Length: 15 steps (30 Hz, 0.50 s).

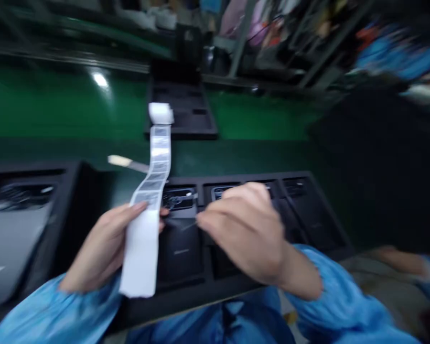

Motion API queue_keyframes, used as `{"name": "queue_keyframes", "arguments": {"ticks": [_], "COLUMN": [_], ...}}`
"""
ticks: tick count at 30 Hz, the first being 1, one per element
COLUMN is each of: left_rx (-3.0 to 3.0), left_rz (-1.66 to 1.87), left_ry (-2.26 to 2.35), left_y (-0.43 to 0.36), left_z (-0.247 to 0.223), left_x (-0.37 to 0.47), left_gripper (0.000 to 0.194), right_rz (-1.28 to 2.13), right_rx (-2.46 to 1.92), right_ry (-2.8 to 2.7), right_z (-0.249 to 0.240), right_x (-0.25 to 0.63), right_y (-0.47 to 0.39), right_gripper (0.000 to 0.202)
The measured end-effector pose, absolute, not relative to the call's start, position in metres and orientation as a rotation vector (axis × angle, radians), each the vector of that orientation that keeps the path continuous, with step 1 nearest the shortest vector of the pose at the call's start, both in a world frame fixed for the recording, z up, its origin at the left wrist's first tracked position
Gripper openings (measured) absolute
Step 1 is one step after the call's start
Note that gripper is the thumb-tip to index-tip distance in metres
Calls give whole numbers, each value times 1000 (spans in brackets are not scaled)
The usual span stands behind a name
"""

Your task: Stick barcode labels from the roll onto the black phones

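Note:
My left hand (105, 239) grips a strip of labels (158, 165) between thumb and fingers. Its lower end is bare white backing (140, 263), and the upper part carries greyish, shiny labels up to a small roll (160, 113). My right hand (249, 229) is closed in a pinch over the black tray (324, 200). A faint, thin clear label (188, 226) seems to show at its fingertips, blurred by motion. Below lies a dark flat device (179, 253) in a tray compartment, with a camera-like block at its top. My right hand hides part of the neighbouring compartments.
Another dark tray at left holds a grey flat device (10, 248). A tool with a pale handle (120, 161) lies behind the strip. Farther back sits an open black case (189, 112) on the green surface (265, 114). Another person's arm (401, 260) shows at right.

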<state>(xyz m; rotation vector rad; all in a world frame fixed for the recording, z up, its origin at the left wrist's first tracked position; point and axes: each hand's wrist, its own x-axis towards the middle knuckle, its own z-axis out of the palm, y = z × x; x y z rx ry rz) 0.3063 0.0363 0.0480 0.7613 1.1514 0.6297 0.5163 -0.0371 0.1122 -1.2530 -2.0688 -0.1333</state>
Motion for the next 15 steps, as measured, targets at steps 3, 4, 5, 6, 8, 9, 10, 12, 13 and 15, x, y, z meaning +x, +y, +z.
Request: {"name": "queue_keyframes", "arguments": {"ticks": [3, 4, 5, 6, 8, 9, 10, 12, 13, 15], "left_rx": [782, 803, 818, 823, 828, 832, 834, 818, 796, 725], "left_rz": [811, 873, 920, 940, 954, 961, 969, 972, 980, 1011], "left_ry": [1236, 1237, 1233, 1221, 1185, 1167, 1154, 1145, 1151, 1163], "left_y": [40, 42, 45, 47, 51, 52, 53, 55, 56, 58], "left_z": [41, 38, 36, 35, 34, 33, 33, 32, 30, 27], "left_x": [297, 298, 299, 301, 303, 304, 304, 303, 303, 302], "left_gripper": [35, 31, 27, 24, 20, 19, 19, 18, 18, 18], "right_rz": [115, 158, 178, 182, 181, 182, 185, 184, 171, 126], "right_rx": [-1278, -1275, -1268, -1259, -1226, -1206, -1180, -1120, -1094, -1057], "right_ry": [-2071, -2084, -2096, -2104, -2125, -2141, -2162, -2228, -2279, -2402], "right_z": [95, 90, 85, 81, 72, 67, 61, 47, 41, 29], "right_x": [528, 531, 534, 536, 540, 542, 543, 541, 538, 530], "right_y": [-32, -30, -29, -27, -22, -19, -15, -7, -3, 3], "right_gripper": [8, 8, 8, 8, 8, 9, 8, 11, 29, 74]}}
